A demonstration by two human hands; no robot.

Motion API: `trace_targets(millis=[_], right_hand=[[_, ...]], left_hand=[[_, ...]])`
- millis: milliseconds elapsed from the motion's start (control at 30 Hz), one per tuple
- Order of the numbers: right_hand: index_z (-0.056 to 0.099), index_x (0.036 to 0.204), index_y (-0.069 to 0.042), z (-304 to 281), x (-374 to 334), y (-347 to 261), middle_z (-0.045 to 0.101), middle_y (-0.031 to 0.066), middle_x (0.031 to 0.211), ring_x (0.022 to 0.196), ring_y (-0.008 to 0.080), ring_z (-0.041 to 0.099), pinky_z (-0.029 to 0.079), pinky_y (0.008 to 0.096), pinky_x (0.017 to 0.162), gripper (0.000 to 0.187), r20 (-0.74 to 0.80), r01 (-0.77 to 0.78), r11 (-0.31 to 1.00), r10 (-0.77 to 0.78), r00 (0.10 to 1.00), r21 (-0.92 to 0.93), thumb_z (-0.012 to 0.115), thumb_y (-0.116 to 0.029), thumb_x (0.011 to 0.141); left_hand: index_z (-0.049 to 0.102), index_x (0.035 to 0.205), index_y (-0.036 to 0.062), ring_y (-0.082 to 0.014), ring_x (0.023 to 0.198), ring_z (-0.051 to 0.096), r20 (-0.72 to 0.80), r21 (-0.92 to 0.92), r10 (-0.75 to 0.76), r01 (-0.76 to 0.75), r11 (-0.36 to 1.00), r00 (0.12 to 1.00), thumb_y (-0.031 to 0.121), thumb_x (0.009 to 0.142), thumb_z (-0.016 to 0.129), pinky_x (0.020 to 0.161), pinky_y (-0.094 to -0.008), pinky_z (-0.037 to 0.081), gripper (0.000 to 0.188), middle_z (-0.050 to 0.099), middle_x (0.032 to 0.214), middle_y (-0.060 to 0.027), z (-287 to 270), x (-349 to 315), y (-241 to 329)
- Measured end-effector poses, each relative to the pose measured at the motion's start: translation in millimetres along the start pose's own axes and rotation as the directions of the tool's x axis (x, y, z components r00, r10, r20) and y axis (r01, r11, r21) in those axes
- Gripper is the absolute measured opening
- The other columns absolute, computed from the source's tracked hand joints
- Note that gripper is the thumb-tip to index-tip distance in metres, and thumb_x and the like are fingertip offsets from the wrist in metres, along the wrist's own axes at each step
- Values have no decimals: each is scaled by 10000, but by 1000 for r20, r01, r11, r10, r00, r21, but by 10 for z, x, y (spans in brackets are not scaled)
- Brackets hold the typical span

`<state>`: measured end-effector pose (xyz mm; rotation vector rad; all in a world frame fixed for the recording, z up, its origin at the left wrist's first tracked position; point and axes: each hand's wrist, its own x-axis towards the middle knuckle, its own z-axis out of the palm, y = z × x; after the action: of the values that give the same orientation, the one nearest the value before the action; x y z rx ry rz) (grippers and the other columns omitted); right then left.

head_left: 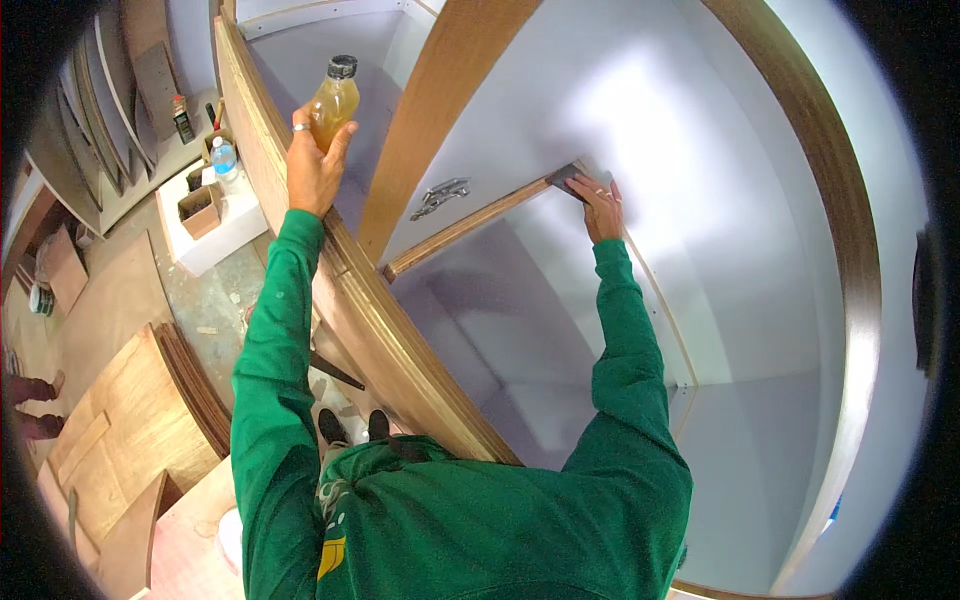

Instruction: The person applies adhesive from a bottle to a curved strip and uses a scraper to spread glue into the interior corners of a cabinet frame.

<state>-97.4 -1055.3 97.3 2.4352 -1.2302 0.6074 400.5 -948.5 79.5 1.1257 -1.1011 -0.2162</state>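
Note:
Raised at the upper left, my left hand [315, 175] is wrapped round a clear bottle [335, 108] of yellowish liquid, held upright with its black cap on. My right hand [603, 208] is out over the white surface, fingers closed over a small dark flat pad [567, 181]. The pad lies against the far end of a narrow wooden strip [470, 228]; whether it is sandpaper or a cloth I cannot tell. Metal locking pliers [440, 196] rest on the white surface between my hands, just beyond the strip.
A wooden-edged wall [370, 300] runs along my left, and curved wooden ribs [440, 95] cross the white interior. Beyond stand a white box [225, 235] with a water bottle [223, 158], stacked plywood [130, 420] and curved panels [110, 90]. Another person's legs [35, 405] show at far left.

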Motion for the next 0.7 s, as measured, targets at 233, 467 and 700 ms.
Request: trace_targets(millis=[233,467,700], right_hand=[[704,1218,-250,-55,42,36,673,19,1295,1252,222,590,245,548,1187,484,83,-8,998,12,996,-55,452,15,900],[707,1212,-246,-116,-11,34,687,26,1270,1239,237,598,282,545,1170,439,35,15,997,-12,999,-75,457,-21,931],[687,1244,-282,-1,-37,127,671,-7,1301,1224,206,610,297,537,1169,477,16,-13,994,15,1000,-111,495,0,910]], left_hand=[[461,1286,41,-281,1051,680,-2,28,-9,9,1000,1000,240,934,729,879,-390,539,485,682,1149,-196,-9,-32,106],[463,1287,44,-298,1044,681,0,12,-12,12,1000,1000,237,932,731,882,-398,536,486,680,1144,-203,-29,-2,1],[470,1287,53,-316,1057,683,-4,22,-26,26,999,1000,257,934,727,882,-410,535,482,679,1154,-214,21,-19,58]])
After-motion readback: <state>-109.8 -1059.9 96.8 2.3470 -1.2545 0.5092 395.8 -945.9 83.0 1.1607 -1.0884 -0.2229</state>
